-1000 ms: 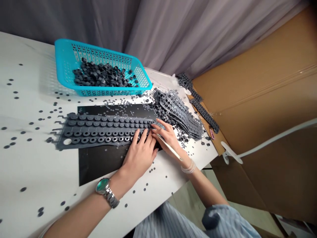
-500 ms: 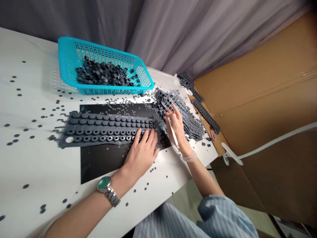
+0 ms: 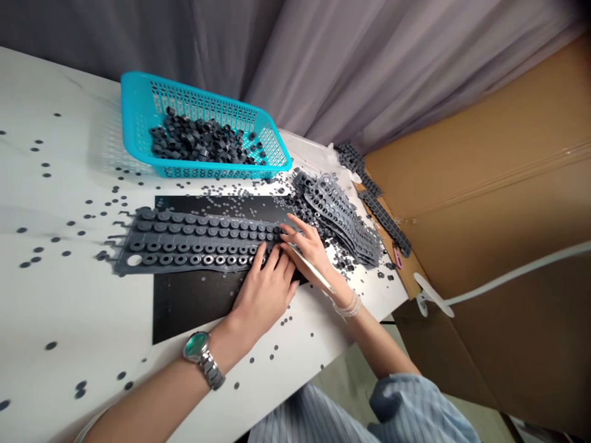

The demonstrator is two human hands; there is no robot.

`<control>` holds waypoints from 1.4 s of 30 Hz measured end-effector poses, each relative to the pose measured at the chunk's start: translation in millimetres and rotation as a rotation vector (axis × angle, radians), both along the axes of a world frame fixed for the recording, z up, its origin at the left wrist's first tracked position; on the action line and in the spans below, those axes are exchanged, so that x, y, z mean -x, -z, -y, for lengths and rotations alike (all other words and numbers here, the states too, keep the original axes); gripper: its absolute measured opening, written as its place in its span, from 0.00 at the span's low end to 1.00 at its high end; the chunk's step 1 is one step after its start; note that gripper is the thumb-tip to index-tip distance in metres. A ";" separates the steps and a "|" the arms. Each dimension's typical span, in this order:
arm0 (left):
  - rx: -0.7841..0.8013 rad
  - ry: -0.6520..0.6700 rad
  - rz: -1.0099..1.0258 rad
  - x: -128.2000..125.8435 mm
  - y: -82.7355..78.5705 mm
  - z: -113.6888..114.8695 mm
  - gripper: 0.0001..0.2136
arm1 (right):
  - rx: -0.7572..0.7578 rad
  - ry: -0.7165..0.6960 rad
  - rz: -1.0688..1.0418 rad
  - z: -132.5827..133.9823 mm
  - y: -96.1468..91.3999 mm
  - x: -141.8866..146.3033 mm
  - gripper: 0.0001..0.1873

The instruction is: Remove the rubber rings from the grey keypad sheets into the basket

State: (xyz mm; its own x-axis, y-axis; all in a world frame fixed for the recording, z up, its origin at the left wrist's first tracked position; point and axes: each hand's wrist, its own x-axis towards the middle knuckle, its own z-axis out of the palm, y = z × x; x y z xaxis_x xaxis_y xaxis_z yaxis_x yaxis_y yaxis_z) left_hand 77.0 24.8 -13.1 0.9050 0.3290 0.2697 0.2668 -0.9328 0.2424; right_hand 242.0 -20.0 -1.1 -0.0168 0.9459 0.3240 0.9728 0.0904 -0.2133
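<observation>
A dark grey moulded rubber sheet [image 3: 173,240] with rows of round, ring-like parts lies across a black mat [image 3: 184,311]. My left hand [image 3: 261,289] rests flat on the sheet's right part, fingers stretched out and slightly apart. Beside its fingertips, my right hand [image 3: 311,252] is over the sheet's right end, closed around a slim white stick-like tool [image 3: 316,275]. The tool's tip is hard to make out near the left fingers. At the sheet's lower left corner there is one larger round hole.
A blue plastic basket [image 3: 138,151] holding many small dark rings stands behind the mat. Right of it, more perforated rubber sheets [image 3: 346,215] are piled among loose rings. Small dark discs are scattered over the white table [image 3: 92,295]. A cardboard panel [image 3: 484,172] and a white clip [image 3: 431,295] bound the right side.
My right hand has moved left with the white tool, from near the piled sheets to the right end of the moulded sheet. My left hand stays on the sheet. The view has shifted slightly.
</observation>
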 end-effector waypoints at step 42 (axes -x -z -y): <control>0.009 0.005 0.007 -1.0 3.2 1.2 0.22 | 0.026 -0.092 0.050 11.4 -12.8 4.8 0.08</control>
State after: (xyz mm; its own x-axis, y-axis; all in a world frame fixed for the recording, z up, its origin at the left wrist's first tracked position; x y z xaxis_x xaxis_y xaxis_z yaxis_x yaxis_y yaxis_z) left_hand 77.9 23.6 -16.3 0.9046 0.3273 0.2732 0.2607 -0.9317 0.2528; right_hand 237.2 -31.4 11.7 -0.1199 0.9476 0.2960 0.9701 0.1751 -0.1678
